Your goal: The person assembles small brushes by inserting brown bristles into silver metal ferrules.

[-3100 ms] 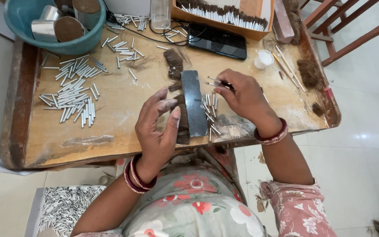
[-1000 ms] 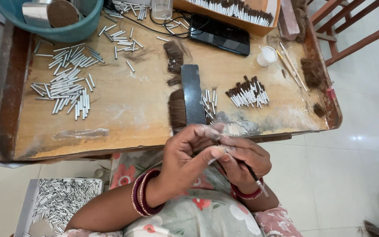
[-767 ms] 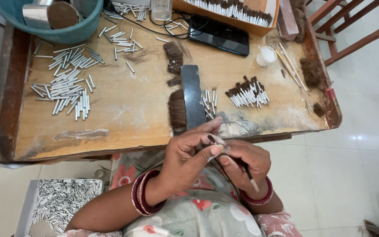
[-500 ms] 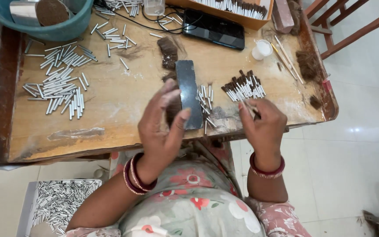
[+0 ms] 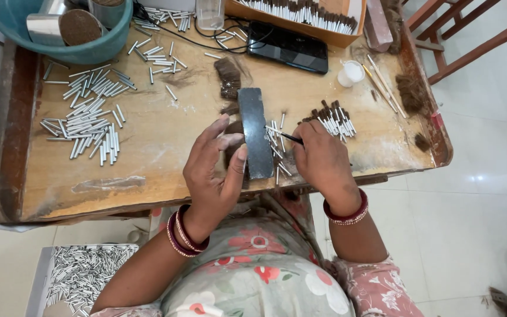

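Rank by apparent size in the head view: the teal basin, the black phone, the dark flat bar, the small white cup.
1. teal basin, though cut off by the frame edge
2. black phone
3. dark flat bar, close to the phone, so unsure
4. small white cup

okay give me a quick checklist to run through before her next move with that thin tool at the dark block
1. Right hand grips the thin dark tool: ok.
2. Tool tip reaches the dark block: ok.
3. Left hand steadies the block's left edge: ok.
4. Loose metal tubes within reach beside the block: ok.
5. Finished tufted tubes piled clear of the right hand: ok.
6. Brown fibre under the left hand: cannot tell.
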